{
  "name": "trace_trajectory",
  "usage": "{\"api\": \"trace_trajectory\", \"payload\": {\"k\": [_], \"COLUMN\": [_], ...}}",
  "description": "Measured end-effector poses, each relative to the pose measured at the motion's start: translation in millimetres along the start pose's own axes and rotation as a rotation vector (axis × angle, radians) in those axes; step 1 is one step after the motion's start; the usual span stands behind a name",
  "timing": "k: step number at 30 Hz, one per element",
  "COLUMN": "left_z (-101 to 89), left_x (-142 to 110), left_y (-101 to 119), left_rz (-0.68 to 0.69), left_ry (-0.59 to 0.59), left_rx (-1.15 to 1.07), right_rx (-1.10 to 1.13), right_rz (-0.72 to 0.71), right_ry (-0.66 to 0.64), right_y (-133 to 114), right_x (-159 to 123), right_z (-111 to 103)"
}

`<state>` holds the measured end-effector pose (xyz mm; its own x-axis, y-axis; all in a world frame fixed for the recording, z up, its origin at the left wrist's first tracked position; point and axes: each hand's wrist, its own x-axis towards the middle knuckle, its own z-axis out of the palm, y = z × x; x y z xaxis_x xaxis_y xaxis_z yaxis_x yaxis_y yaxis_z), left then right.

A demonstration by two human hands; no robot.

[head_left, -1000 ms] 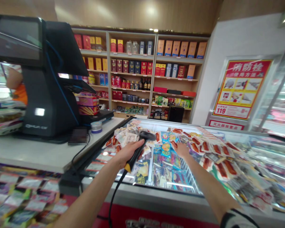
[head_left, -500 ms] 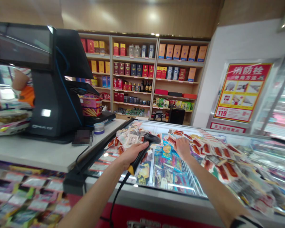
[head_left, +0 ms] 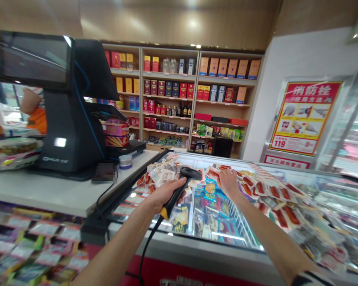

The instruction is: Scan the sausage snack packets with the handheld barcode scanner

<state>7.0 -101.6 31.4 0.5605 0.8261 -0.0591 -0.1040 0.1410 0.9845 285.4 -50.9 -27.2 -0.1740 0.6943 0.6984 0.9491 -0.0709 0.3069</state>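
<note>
The scanner (head_left: 176, 194) is black with yellow near its cable; the sausages (head_left: 213, 173) are reddish brown, the poster (head_left: 306, 118) red and yellow, the counter (head_left: 62, 195) whitish.

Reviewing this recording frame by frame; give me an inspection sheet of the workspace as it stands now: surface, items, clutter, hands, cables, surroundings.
Surface: glass-topped display case beside a white counter.
Items: black scanner; red sausage packet.
Clutter: loose packets heaped at left and spread at right on the glass.
Hands: left grips the scanner; right holds the sausage packet.
Cables: scanner cable hangs past the case's front; another lies over the counter edge.
Surroundings: checkout terminal, stocked shelves, red-and-yellow poster, partly hidden person in orange.
Spills: nothing seen.
</note>
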Motion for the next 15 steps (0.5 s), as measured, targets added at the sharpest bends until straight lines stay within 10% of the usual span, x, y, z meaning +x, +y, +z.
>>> {"api": "trace_trajectory", "payload": {"k": [15], "left_z": [-36.2], "left_x": [-8], "left_y": [4], "left_rz": [0.034], "left_ry": [0.197], "left_rx": [-0.03], "right_rx": [0.114], "right_rz": [0.198], "right_ry": [-0.122], "right_y": [-57], "right_x": [43], "right_z": [9]}}
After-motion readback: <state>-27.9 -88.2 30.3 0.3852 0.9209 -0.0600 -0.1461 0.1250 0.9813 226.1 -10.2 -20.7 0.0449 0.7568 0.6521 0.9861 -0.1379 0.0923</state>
